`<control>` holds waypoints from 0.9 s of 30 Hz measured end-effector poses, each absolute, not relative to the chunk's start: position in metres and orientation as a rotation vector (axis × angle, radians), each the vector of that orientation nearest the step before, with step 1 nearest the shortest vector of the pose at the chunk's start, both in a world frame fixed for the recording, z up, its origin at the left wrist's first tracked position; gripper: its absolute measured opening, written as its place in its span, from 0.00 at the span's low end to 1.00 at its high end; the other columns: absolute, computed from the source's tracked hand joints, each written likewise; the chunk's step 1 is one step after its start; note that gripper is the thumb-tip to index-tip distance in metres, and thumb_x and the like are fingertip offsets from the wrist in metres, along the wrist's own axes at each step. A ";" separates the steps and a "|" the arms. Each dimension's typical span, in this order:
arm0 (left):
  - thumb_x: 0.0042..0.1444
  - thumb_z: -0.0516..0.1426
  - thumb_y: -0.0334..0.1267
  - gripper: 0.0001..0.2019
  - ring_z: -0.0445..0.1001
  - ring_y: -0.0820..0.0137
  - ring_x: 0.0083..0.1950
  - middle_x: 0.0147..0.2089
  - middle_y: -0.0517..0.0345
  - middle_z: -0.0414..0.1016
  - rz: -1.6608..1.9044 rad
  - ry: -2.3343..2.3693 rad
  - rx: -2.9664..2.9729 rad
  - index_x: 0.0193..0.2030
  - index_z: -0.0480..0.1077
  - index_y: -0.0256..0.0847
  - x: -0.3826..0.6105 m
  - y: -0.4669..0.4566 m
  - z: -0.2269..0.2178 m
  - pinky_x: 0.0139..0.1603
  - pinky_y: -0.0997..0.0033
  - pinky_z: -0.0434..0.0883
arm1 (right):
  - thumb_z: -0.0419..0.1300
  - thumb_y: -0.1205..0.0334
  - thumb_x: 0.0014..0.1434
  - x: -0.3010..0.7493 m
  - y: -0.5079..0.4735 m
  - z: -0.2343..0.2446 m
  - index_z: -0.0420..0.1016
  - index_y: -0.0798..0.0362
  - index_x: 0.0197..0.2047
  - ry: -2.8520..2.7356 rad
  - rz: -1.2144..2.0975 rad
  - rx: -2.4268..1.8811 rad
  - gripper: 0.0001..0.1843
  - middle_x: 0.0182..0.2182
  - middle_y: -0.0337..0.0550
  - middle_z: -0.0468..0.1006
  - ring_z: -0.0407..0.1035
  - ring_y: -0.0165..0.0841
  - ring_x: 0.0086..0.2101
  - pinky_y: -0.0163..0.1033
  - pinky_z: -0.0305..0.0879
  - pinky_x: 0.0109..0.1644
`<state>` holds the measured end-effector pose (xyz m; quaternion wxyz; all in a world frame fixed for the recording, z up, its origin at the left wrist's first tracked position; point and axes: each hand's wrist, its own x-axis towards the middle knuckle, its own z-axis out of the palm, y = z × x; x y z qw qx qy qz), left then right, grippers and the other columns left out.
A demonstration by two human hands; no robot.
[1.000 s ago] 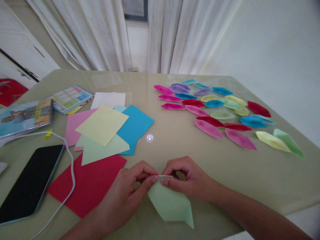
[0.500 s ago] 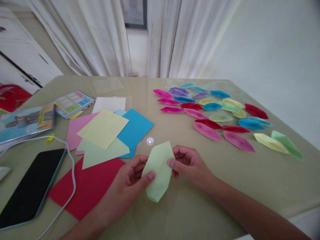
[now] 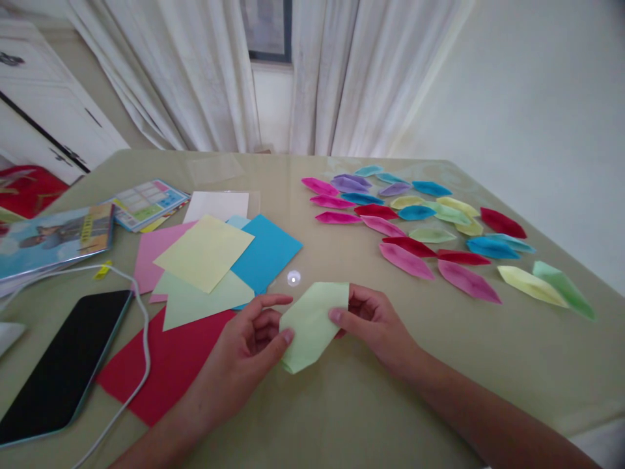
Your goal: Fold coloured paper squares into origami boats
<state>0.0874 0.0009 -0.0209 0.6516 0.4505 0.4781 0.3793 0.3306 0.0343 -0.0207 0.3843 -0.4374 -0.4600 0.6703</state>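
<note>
A partly folded light green paper [image 3: 312, 324] is held between both hands just above the table [image 3: 371, 417]. My left hand [image 3: 249, 345] pinches its left edge with thumb on top and fingers behind. My right hand [image 3: 374, 326] grips its right edge the same way. The paper's lower end tapers to a point and its top edge is flat. To the left lies a loose pile of flat coloured sheets [image 3: 209, 260] on a big red sheet [image 3: 166, 365].
Several finished folded paper shapes [image 3: 420, 221] in pink, red, blue, yellow, green and purple are spread over the right half of the table. At the left lie a dark tablet [image 3: 58, 365] with a white cable [image 3: 139, 352], and booklets [image 3: 53, 234]. Curtains hang behind.
The green paper was lifted off the table edge and turned up between both hands. Its top point now looks folded flat. Both hands moved slightly away from me.
</note>
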 end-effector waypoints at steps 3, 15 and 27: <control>0.67 0.64 0.46 0.18 0.82 0.65 0.42 0.45 0.52 0.84 0.873 1.139 1.152 0.59 0.74 0.41 0.083 0.002 -0.020 0.39 0.71 0.76 | 0.77 0.49 0.58 0.330 0.034 -0.022 0.85 0.55 0.44 -1.231 1.749 -1.081 0.19 0.35 0.43 0.85 0.77 0.33 0.34 0.36 0.73 0.39; 0.68 0.63 0.46 0.17 0.84 0.61 0.48 0.50 0.51 0.86 0.774 1.142 1.241 0.59 0.77 0.43 0.071 0.012 -0.010 0.45 0.71 0.78 | 0.66 0.37 0.66 0.337 0.036 -0.017 0.74 0.56 0.23 -1.487 1.542 -1.216 0.32 0.23 0.37 0.68 0.59 0.27 0.25 0.34 0.53 0.27; 0.65 0.63 0.55 0.20 0.73 0.70 0.31 0.31 0.58 0.79 0.567 1.120 1.197 0.35 0.80 0.38 0.081 0.007 -0.009 0.29 0.75 0.64 | 0.65 0.33 0.65 0.336 0.034 -0.016 0.68 0.54 0.22 -1.498 1.580 -1.294 0.34 0.20 0.32 0.55 0.50 0.26 0.23 0.36 0.42 0.27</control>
